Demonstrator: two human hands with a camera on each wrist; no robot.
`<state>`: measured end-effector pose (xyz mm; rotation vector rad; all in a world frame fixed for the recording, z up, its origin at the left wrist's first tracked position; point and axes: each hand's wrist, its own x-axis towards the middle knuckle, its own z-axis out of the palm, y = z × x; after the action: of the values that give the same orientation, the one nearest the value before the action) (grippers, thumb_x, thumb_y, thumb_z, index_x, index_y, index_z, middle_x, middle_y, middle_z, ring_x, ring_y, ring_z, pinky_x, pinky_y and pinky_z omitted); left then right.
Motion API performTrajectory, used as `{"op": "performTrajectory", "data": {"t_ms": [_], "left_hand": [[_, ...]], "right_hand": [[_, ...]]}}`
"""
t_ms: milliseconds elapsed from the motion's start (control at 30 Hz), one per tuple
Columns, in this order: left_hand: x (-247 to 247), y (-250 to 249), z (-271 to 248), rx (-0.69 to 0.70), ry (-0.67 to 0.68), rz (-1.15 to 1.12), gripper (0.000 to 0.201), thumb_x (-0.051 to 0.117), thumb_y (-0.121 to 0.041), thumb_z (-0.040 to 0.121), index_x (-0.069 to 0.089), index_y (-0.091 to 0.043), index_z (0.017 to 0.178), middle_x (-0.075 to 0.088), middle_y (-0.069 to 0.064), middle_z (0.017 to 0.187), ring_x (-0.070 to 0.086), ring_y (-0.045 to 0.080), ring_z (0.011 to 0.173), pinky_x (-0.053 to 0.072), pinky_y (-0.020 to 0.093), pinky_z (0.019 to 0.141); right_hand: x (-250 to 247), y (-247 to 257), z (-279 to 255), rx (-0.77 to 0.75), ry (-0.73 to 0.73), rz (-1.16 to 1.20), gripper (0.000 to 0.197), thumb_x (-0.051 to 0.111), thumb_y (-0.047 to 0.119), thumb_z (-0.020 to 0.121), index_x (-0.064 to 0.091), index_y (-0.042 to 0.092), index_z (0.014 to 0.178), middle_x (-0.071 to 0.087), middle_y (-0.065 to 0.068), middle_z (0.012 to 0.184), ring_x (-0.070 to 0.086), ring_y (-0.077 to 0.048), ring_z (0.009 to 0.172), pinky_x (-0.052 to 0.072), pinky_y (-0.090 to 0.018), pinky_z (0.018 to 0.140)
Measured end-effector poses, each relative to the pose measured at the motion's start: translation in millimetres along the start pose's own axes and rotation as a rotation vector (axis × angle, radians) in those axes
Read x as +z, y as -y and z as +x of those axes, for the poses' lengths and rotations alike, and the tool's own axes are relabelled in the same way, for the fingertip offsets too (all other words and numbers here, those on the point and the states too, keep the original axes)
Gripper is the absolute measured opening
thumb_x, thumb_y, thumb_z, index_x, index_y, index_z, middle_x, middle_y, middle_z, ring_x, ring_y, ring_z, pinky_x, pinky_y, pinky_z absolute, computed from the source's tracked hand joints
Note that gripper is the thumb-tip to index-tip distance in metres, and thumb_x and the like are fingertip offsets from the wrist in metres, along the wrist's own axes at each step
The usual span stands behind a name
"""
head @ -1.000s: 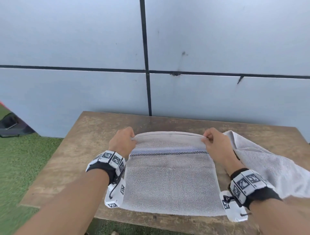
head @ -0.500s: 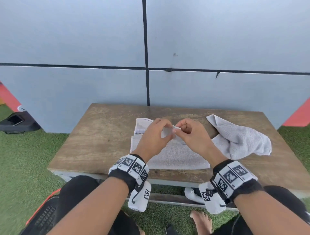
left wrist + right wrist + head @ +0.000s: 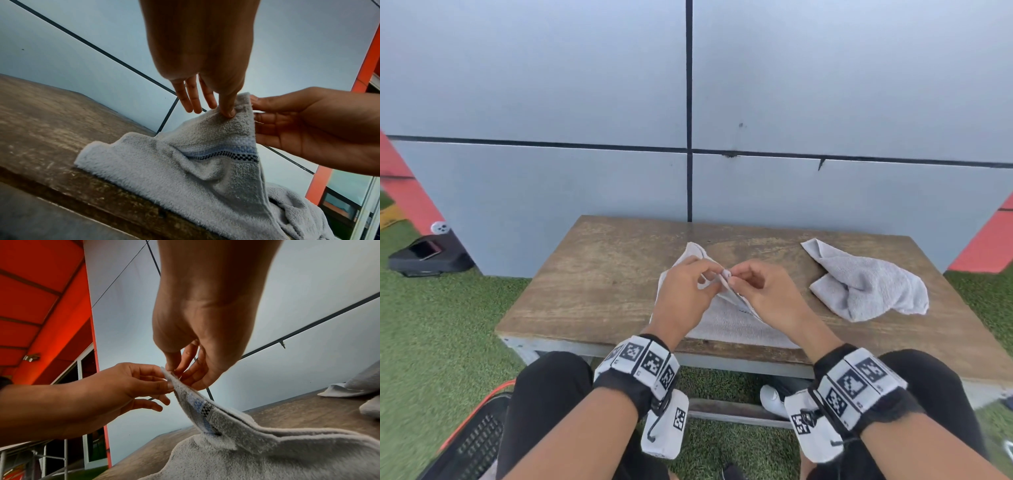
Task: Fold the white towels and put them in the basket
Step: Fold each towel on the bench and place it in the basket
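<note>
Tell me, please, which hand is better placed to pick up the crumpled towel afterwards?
Right. The crumpled towel lies on the table's right side, nearer the right hand; the left hand would have to cross over.

Head view: the left hand (image 3: 686, 291) and right hand (image 3: 763, 291) are covering much of the near towel (image 3: 736, 329), so its fold lines and middle are not showing. Whether the left fingertips (image 3: 714, 270) are gripping one layer or two is too small to tell.

The black basket (image 3: 472, 448) at 7 o'clock is being cut off by the bottom edge and partly hidden behind a knee; its contents are not visible.

Left wrist view: the second towel (image 3: 292, 211) at 5 o'clock is running off the frame.

Right wrist view: that towel (image 3: 362, 386) at 3 o'clock is being cropped by the right edge.

Table (image 3: 599, 274): its near right corner is lying behind the right forearm.
</note>
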<state>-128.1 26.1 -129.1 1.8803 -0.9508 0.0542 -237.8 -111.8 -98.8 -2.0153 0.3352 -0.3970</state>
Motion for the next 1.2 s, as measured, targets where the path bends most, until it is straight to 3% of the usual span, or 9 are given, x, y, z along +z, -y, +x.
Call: {"op": "performTrajectory", "data": {"t_ms": [167,267,333,400,467,700,900,1033,1200], "left_hand": [[3,-9,10,-0.077,0.032,-0.002,0.02,0.072,-0.024,0.088,0.059,-0.039,0.094,0.073,-0.017,0.084,0.069,0.013,0.073,0.057,0.042,0.066],[9,-19,27,-0.093,0.096,-0.106,0.021,0.068,-0.014,0.089,0.06,-0.032,0.098,0.074,-0.01,0.088,0.07,0.03,0.078,0.056,0.049,0.063],[15,-18,42,-0.098,0.112,-0.144,0.021,0.068,-0.011,0.088,0.063,-0.028,0.099,0.074,-0.009,0.091,0.07,0.026,0.084,0.056,0.042,0.069],[21,-9,57,-0.081,0.089,-0.168,0.02,0.07,-0.009,0.088,0.069,-0.024,0.101,0.074,-0.012,0.095,0.07,0.008,0.091,0.055,0.021,0.076],[27,0,73,-0.053,0.063,-0.182,0.016,0.072,-0.009,0.088,0.076,-0.018,0.101,0.076,-0.012,0.097,0.069,-0.001,0.096,0.049,0.012,0.087],[47,27,119,-0.039,0.012,-0.17,0.009,0.078,-0.012,0.084,0.079,-0.02,0.089,0.072,-0.01,0.092,0.067,0.005,0.09,0.052,0.022,0.088],[60,33,123,0.007,0.079,-0.19,0.008,0.072,-0.01,0.088,0.075,-0.018,0.088,0.074,-0.011,0.085,0.07,0.007,0.088,0.051,0.016,0.084],[53,38,131,0.029,0.072,-0.178,0.011,0.075,-0.009,0.086,0.075,-0.02,0.088,0.072,-0.011,0.079,0.068,0.009,0.083,0.046,0.009,0.08],[52,47,137,0.002,0.123,-0.177,0.008,0.079,-0.016,0.084,0.079,-0.021,0.09,0.074,-0.009,0.083,0.068,0.012,0.081,0.052,0.019,0.079]], "right_hand": [[1,-8,16,-0.029,-0.054,0.032,0.003,0.071,0.029,0.091,0.073,0.027,0.09,0.074,0.01,0.083,0.069,-0.004,0.078,0.053,-0.019,0.071],[-3,-19,34,-0.057,-0.135,0.052,0.006,0.07,0.027,0.092,0.074,0.027,0.087,0.074,0.01,0.079,0.068,-0.005,0.074,0.051,-0.022,0.069],[-7,-28,49,-0.066,-0.167,0.054,0.008,0.069,0.027,0.092,0.074,0.028,0.085,0.073,0.01,0.077,0.068,-0.005,0.073,0.049,-0.021,0.067],[-11,-36,63,-0.059,-0.195,0.054,0.011,0.068,0.029,0.092,0.074,0.029,0.083,0.073,0.01,0.074,0.066,-0.005,0.069,0.048,-0.019,0.064],[-14,-43,77,-0.065,-0.222,0.041,0.012,0.069,0.03,0.092,0.073,0.029,0.081,0.071,0.008,0.071,0.063,-0.005,0.065,0.046,-0.019,0.06],[-17,-66,110,-0.028,-0.277,0.097,0.01,0.068,0.026,0.093,0.074,0.026,0.085,0.075,0.006,0.079,0.07,-0.017,0.076,0.057,-0.039,0.072],[-12,-84,109,-0.058,-0.317,0.074,0.014,0.065,0.02,0.094,0.072,0.027,0.084,0.072,0.01,0.073,0.061,-0.003,0.063,0.044,-0.013,0.058],[-20,-82,121,-0.054,-0.331,0.2,0.013,0.069,0.019,0.092,0.074,0.026,0.082,0.075,0.006,0.076,0.067,-0.009,0.069,0.051,-0.019,0.063],[-20,-81,125,-0.042,-0.278,0.265,0.015,0.07,0.019,0.09,0.075,0.032,0.083,0.075,0.003,0.077,0.067,-0.012,0.07,0.053,-0.026,0.067]]}}
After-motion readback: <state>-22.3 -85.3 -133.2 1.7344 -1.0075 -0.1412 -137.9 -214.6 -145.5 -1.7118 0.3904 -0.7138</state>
